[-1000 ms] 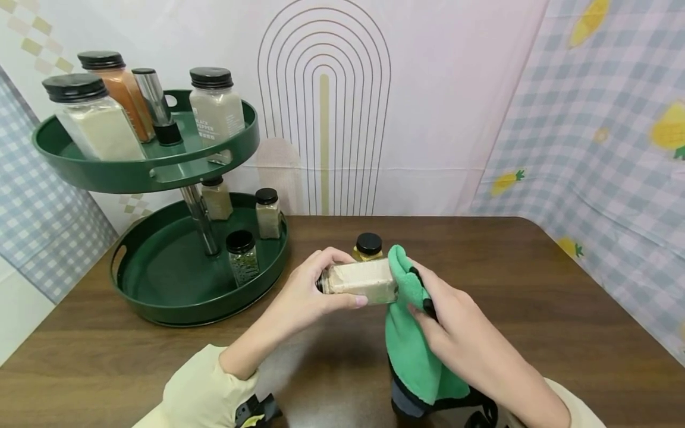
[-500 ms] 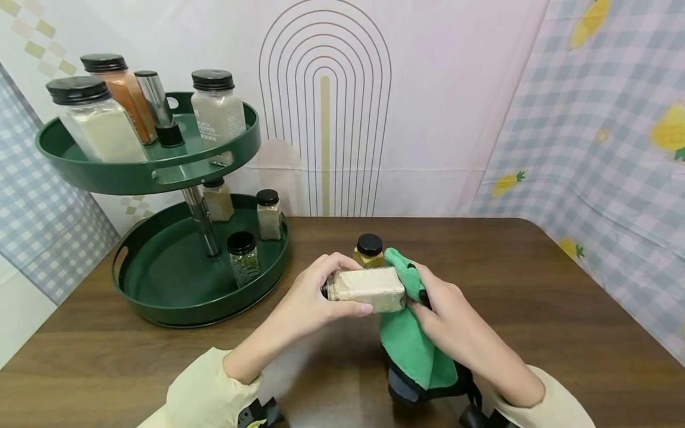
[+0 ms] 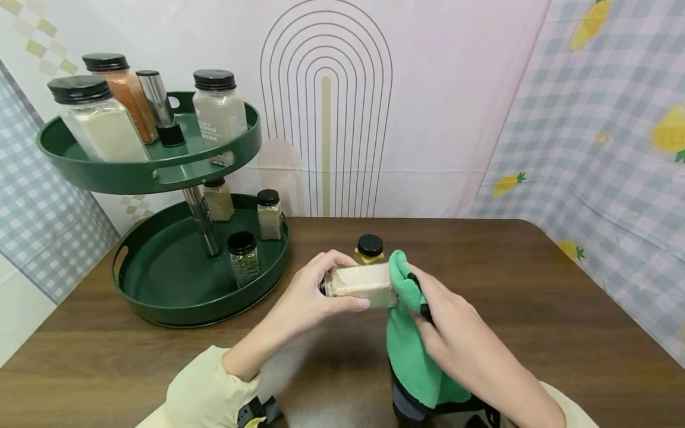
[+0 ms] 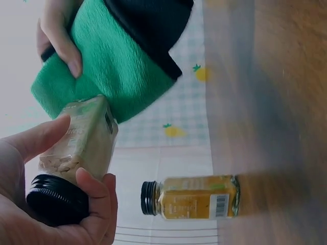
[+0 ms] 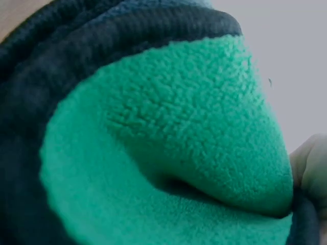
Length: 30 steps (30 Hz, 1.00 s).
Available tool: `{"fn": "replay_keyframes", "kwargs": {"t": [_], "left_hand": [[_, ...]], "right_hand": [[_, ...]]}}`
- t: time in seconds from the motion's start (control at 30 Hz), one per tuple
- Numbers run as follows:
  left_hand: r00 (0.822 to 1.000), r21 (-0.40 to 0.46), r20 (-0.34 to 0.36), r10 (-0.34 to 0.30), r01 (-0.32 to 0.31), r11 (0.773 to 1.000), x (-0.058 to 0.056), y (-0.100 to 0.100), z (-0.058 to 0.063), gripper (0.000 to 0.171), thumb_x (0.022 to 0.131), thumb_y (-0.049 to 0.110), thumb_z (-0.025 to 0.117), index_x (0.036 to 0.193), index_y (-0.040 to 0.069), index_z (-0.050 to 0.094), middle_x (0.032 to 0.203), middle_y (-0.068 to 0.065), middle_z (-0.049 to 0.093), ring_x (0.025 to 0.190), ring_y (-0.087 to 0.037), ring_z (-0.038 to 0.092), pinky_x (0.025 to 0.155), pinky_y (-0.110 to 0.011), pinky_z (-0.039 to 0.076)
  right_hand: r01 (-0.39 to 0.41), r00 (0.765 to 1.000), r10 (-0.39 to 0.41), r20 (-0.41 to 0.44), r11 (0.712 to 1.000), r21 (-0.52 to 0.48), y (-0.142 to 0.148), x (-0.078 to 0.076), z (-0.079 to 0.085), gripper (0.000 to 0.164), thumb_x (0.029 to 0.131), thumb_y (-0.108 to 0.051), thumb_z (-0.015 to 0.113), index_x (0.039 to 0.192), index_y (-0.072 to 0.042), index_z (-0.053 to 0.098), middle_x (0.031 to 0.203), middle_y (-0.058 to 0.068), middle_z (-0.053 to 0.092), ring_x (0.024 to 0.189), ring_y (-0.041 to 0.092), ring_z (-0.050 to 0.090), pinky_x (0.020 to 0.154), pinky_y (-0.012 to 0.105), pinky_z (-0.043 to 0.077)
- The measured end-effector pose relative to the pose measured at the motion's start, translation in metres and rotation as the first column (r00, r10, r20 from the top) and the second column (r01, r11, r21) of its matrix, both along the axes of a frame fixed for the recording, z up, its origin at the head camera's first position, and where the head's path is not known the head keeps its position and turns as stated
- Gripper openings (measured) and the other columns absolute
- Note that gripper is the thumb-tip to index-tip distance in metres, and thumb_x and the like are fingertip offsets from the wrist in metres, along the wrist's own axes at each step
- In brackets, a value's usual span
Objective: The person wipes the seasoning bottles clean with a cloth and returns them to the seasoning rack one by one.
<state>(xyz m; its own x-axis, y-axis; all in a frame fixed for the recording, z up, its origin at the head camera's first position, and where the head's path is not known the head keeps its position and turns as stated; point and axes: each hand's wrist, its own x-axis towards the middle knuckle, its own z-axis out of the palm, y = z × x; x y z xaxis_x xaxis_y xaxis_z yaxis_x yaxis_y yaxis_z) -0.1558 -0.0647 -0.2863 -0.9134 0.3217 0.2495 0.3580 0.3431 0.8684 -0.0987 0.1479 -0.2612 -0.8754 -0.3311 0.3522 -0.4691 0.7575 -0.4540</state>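
My left hand (image 3: 316,291) grips a clear square spice jar (image 3: 361,282) of pale powder by its black-capped end, the jar lying sideways above the table. In the left wrist view the black lid (image 4: 57,200) sits in my palm, thumb and fingers around the neck. My right hand (image 3: 455,321) pinches a green cloth (image 3: 412,351) with a dark edge and holds it against the jar's base. The cloth's lower part hangs down and fills most of the right wrist view. Just behind the held jar stands a jar of yellow spice (image 4: 196,198) with a black lid.
A green two-tier rack (image 3: 155,312) stands at the left. Its upper tray (image 3: 128,178) bears large jars and a metal-and-black cylinder (image 3: 160,107). Several small jars, one with green herbs (image 3: 244,261), stand on the lower tray. Patterned cloth (image 3: 599,148) hangs behind the wooden table (image 3: 535,285).
The cloth moved slightly left and down along the jar's end, then back up over its base. The jar tilted and shifted a little with it. Both hands keep their holds.
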Motion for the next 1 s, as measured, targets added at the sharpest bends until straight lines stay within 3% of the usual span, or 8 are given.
{"fn": "replay_keyframes", "kwargs": {"t": [0.33,0.5,0.6,0.73,0.83,0.93,1.0], "left_hand": [[1.0,0.024,0.027,-0.015,0.014,1.0,0.006,0.003,0.001,0.041,0.068,0.025,0.082,0.102,0.025,0.06,0.099,0.002,0.056,0.09,-0.015,0.052,0.076,-0.032,0.045],[0.994,0.065,0.1,-0.051,0.045,0.997,0.007,0.003,0.004,0.042,0.07,0.024,0.081,0.106,0.023,0.059,0.1,-0.004,0.056,0.079,-0.017,0.056,0.063,-0.036,0.052],[0.986,0.084,0.156,-0.062,0.05,0.995,0.007,0.003,0.005,0.047,0.07,0.024,0.082,0.11,0.022,0.058,0.099,-0.006,0.057,0.073,-0.018,0.057,0.056,-0.039,0.053],[0.993,0.052,0.119,-0.012,0.006,0.999,0.007,0.001,0.008,0.053,0.065,0.027,0.085,0.108,0.019,0.056,0.096,-0.002,0.06,0.08,-0.016,0.057,0.064,-0.035,0.052],[0.997,-0.003,0.051,0.06,-0.06,0.998,0.008,-0.002,0.011,0.054,0.061,0.03,0.087,0.102,0.02,0.054,0.093,0.003,0.062,0.084,-0.013,0.057,0.071,-0.031,0.049],[0.993,-0.05,0.009,0.119,-0.119,0.992,0.007,-0.005,0.015,0.053,0.06,0.033,0.087,0.102,0.024,0.055,0.093,0.005,0.064,0.085,-0.012,0.057,0.072,-0.03,0.047],[0.989,-0.072,-0.013,0.147,-0.147,0.986,0.006,-0.008,0.017,0.054,0.061,0.034,0.087,0.103,0.025,0.055,0.095,0.005,0.064,0.085,-0.012,0.057,0.072,-0.03,0.047]], "right_hand": [[0.005,0.99,0.004,0.143,0.998,-0.065,0.002,-0.024,-0.015,0.051,0.092,-0.001,0.048,0.14,-0.003,0.033,0.131,0.017,0.052,0.106,0.022,0.057,0.077,0.036,0.049],[-0.001,0.986,0.003,0.166,1.0,-0.013,0.009,-0.033,-0.017,0.053,0.091,0.001,0.048,0.141,-0.005,0.032,0.132,0.018,0.051,0.104,0.024,0.058,0.071,0.033,0.048],[-0.004,0.991,-0.001,0.134,0.999,0.041,0.016,-0.038,-0.016,0.057,0.087,0.006,0.049,0.141,-0.005,0.035,0.132,0.02,0.051,0.107,0.028,0.058,0.075,0.039,0.05],[0.057,0.997,-0.063,0.045,0.992,0.112,0.031,-0.042,-0.009,0.061,0.081,0.011,0.048,0.139,-0.007,0.041,0.131,0.018,0.053,0.105,0.029,0.058,0.08,0.046,0.049],[0.122,0.993,-0.121,-0.015,0.977,0.176,0.042,-0.045,-0.006,0.062,0.078,0.013,0.047,0.136,-0.008,0.046,0.129,0.016,0.056,0.094,0.028,0.06,0.069,0.039,0.046],[0.162,0.987,-0.156,-0.045,0.955,0.248,0.047,-0.052,-0.012,0.062,0.075,0.016,0.048,0.133,-0.007,0.05,0.127,0.018,0.056,0.095,0.033,0.061,0.059,0.033,0.038],[0.181,0.983,-0.176,-0.042,0.935,0.306,0.047,-0.057,-0.021,0.061,0.075,0.016,0.05,0.132,-0.007,0.051,0.129,0.02,0.055,0.105,0.038,0.058,0.059,0.034,0.041]]}}
